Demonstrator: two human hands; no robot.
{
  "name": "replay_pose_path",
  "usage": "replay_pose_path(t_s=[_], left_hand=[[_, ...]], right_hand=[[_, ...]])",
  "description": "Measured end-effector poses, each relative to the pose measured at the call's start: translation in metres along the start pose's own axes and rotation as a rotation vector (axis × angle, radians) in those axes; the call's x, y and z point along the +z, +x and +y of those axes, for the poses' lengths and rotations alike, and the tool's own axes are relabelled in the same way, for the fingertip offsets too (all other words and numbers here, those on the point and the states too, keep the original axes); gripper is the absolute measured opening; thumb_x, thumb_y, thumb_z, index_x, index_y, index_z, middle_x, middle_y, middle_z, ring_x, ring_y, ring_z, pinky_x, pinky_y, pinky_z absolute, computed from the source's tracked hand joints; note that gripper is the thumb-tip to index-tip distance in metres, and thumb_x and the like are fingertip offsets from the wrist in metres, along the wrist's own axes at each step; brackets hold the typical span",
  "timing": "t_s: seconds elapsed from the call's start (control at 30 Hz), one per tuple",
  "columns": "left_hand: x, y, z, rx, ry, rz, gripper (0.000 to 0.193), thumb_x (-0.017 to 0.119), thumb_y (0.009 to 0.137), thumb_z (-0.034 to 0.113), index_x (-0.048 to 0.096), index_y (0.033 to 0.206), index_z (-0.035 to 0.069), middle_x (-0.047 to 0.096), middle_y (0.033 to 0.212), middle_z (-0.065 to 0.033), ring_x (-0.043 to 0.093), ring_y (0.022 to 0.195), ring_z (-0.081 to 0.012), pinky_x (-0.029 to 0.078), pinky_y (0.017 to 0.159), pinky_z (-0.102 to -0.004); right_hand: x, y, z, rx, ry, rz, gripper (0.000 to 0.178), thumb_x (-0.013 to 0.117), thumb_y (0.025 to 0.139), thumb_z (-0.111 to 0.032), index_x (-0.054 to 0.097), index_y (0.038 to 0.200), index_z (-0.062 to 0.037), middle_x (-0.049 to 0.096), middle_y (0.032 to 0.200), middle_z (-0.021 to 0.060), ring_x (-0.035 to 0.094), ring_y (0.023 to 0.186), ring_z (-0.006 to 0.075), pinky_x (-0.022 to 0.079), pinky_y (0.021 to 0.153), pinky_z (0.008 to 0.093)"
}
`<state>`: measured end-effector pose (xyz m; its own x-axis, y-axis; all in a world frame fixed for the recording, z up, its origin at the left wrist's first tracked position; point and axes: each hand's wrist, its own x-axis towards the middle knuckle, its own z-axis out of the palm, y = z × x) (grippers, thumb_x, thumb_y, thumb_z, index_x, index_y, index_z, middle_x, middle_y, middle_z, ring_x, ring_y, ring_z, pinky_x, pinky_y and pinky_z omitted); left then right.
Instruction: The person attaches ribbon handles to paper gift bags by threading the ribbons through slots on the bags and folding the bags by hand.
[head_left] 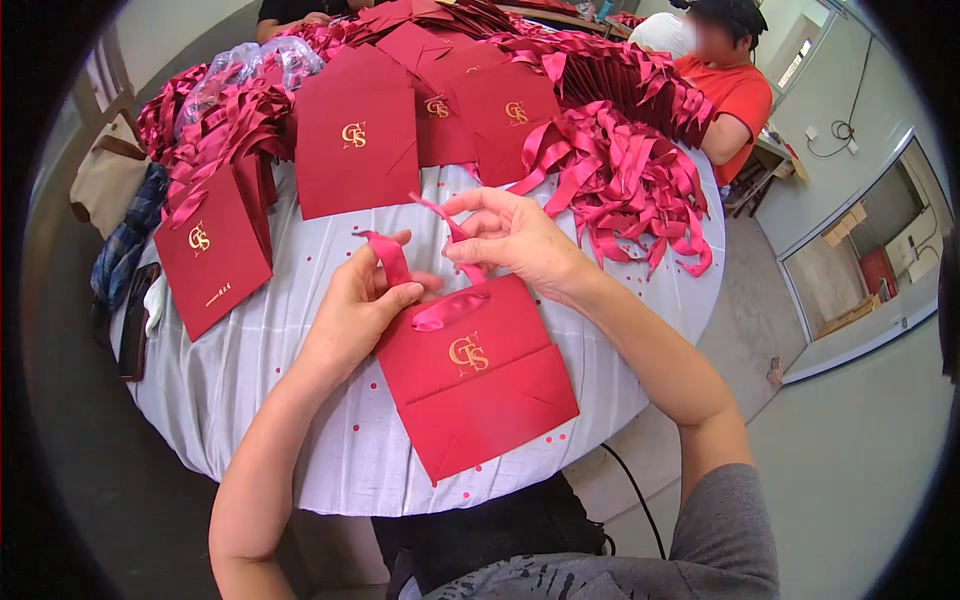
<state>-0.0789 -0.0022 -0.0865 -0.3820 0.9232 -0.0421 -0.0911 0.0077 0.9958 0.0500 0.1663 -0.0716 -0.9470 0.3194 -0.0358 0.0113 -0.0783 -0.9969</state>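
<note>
Pink ribbon is pinched by the near-closed left hand and right hand, beside the red bag's top edge on the surface; uneven tugging could slip it loose.

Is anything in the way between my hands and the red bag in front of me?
Nothing visible: your left hand and right hand are at the top edge of the red bag, both on its pink ribbon.

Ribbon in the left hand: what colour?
Pinkish red, plain; the ribbon shows best in the head view.
</note>
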Motion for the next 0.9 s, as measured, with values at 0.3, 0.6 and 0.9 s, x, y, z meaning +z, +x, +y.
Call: replay_pose_path(t_s=[0.3, 0.6, 0.9], left_hand=[[-0.014, 0.023, -0.011, 0.209, 0.182, 0.135, 0.071, 0.062, 0.086, 0.008, 0.02, 0.143, 0.0, 0.061, 0.111, -0.0152, 0.058, 0.088, -0.0164, 0.048, 0.079, -0.0294], [-0.001, 0.009, 0.005, 0.824, 1.023, 0.364, 0.071, 0.07, 0.077, 0.011, 0.033, 0.137, 0.0, 0.05, 0.124, -0.022, 0.049, 0.114, -0.0366, 0.04, 0.095, -0.0408], [0.043, -0.03, -0.013, 0.687, 1.29, -0.396, 0.067, 0.047, 0.09, 0.043, 0.033, 0.137, -0.004, 0.034, 0.141, -0.0227, 0.027, 0.136, -0.0328, 0.016, 0.112, -0.0487]], right_hand=[[0.007, 0.009, 0.023, -0.22, -0.408, 0.25, 0.06, 0.073, 0.072, -0.003, 0.04, 0.123, 0.0011, 0.059, 0.083, 0.0075, 0.059, 0.075, 0.0131, 0.049, 0.064, 0.0274], [-0.001, 0.01, 0.024, -0.289, -0.459, 0.199, 0.048, 0.065, 0.08, 0.001, 0.046, 0.124, -0.0023, 0.06, 0.087, 0.003, 0.055, 0.073, 0.0064, 0.045, 0.063, 0.0204], [-0.009, 0.018, 0.026, -0.25, -0.507, 0.177, 0.042, 0.069, 0.079, -0.004, 0.052, 0.116, 0.0019, 0.057, 0.069, -0.0021, 0.05, 0.065, 0.0024, 0.041, 0.059, 0.0189]])
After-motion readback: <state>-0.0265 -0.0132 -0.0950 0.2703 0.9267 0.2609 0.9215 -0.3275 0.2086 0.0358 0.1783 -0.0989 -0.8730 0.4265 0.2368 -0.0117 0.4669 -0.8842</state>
